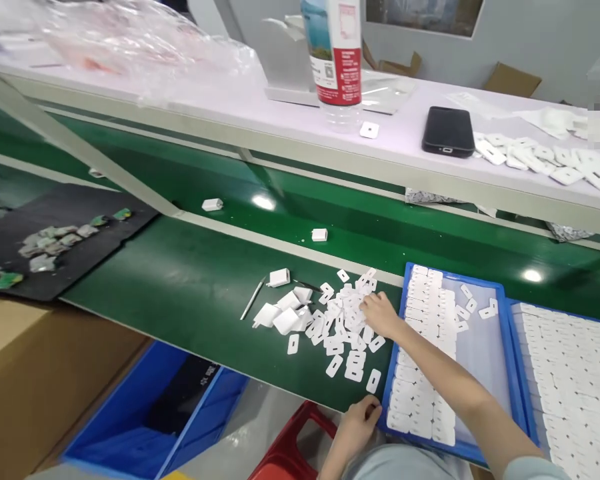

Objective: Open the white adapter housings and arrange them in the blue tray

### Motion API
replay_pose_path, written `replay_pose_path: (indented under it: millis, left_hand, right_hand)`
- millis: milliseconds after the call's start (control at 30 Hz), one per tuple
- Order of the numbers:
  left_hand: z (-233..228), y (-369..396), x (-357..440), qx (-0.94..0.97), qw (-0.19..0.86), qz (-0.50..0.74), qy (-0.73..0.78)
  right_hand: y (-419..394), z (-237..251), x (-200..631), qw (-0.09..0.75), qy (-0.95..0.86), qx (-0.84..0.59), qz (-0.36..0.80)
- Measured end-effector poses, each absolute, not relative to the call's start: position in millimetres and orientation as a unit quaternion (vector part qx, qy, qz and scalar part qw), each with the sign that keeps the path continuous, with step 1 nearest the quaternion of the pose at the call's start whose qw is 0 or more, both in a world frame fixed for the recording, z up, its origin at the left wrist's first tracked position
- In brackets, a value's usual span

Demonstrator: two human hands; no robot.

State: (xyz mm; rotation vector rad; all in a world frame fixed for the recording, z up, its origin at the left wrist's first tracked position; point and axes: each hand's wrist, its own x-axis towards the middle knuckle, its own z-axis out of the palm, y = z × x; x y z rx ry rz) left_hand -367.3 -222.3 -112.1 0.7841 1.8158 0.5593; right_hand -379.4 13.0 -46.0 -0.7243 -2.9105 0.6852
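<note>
My right hand (379, 313) reaches over the right side of a loose pile of small white plastic plates (347, 310), each with a slot. Its fingers are bent down and close together, touching the pile; whatever is under the fingertips is hidden. At the table's front edge, beside the corner of a blue tray (386, 400), my left hand (359, 421) is curled with thumb and finger nearly together. I cannot make out what it holds, if anything. Rows of white pieces (420, 393) fill the tray's left part, and several loose plates (465, 310) lie on its right.
White charger housings (286, 313) and a pen (253, 298) lie left of the pile. A second tray of white pieces (570, 387) stands at right. The shelf holds a bottle (336, 60), a phone (449, 131) and more plates (545, 157). Below are a blue bin (125, 413) and red stool (290, 443).
</note>
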Motion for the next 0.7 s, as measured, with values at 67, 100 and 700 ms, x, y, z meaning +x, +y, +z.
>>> replay_pose_path:
  millis: [67,100,700]
  left_hand:
    - [-106,-228,-387,0.343,0.497,0.247,0.758]
    - [-102,-230,-400,0.349,0.486,0.255,0.759]
    - [-67,71,-236,0.778,0.219,0.059,0.586]
  right_hand:
    - [7,-50,-377,0.027,-0.943,-0.253,0.217]
    - [13,-49,-365,0.026,-0.938,-0.275,0.21]
    - [210,-73,-85,-0.156,-0.828,-0.519,0.144]
